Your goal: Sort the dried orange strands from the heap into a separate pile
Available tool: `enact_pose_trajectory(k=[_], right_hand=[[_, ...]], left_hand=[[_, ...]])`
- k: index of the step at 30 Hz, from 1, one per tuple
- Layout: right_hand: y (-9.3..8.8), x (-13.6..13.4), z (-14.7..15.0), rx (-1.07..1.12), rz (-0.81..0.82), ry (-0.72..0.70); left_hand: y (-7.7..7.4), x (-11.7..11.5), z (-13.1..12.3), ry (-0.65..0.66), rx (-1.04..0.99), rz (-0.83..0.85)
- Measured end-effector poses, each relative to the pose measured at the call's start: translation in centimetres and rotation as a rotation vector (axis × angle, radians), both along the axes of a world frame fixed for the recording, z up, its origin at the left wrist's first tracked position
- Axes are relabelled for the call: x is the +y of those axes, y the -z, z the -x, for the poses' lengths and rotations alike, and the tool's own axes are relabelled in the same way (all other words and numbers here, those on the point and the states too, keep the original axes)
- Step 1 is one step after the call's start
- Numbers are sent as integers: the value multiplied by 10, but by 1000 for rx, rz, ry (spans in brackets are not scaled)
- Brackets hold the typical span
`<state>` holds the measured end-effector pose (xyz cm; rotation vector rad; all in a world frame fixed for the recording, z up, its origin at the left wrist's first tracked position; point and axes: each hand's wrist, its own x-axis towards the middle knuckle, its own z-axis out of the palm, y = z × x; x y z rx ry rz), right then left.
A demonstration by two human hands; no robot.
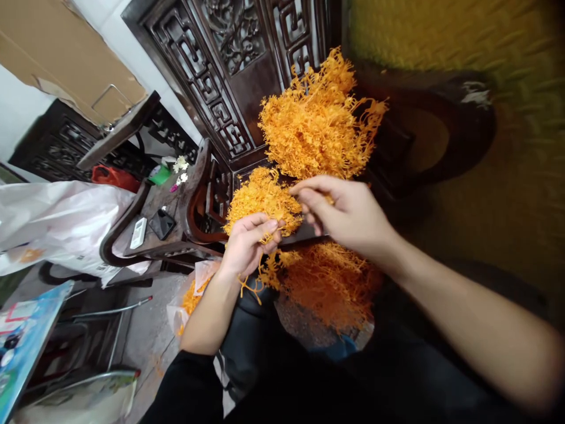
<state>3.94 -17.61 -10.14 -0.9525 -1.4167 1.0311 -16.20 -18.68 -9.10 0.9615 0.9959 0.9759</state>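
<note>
Cluttered room, dark carved wooden furniture across the upper frame, yellow blurred surface at right.

Far left: white plastic bag [53, 218]; cardboard sheet [66, 53] in the upper left corner. Left of centre: carved side table [150, 235] bearing a white remote [138, 232] and a black phone [162, 224], lying just beside each other.

Centre: left hand [247, 244], fingers curled, gripping an orange tuft [262, 200] of fine branching strands. Below it, lower centre: a loose orange pile [331, 282].

Centre right: right hand [348, 215], thumb and fingertips pinched on strands at the tuft's right edge. Above both hands, upper centre: large orange bunch [318, 118] against the carved panel [229, 76].
</note>
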Motion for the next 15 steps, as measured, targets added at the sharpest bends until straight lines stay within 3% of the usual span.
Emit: enact_pose_trajectory(k=[2,4,8,9,10,13,14,15], right_hand=[[-2,-9,11,-126,-2,-53],[-3,-10,13,-210,-16,-8],[-4,5,-4,-87,-81,459],[-4,7,-7,-57,-88,486],[-3,9,-9,-57,-79,422],[-2,5,-7,-169,-11,-23],[-2,3,-6,-183,-10,-66],[-2,2,-6,-162,-22,-17]], left_hand=[[2,-1,-4,27,19,-36],[3,-3,-7,49,44,-57],[3,-3,-7,-25,50,-60],[2,-2,-6,-45,42,-57],[1,-1,-6,-54,36,-54],[1,0,-5,-19,25,-41],[1,0,-5,-6,29,-40],[2,-1,-5,1,33,-41]])
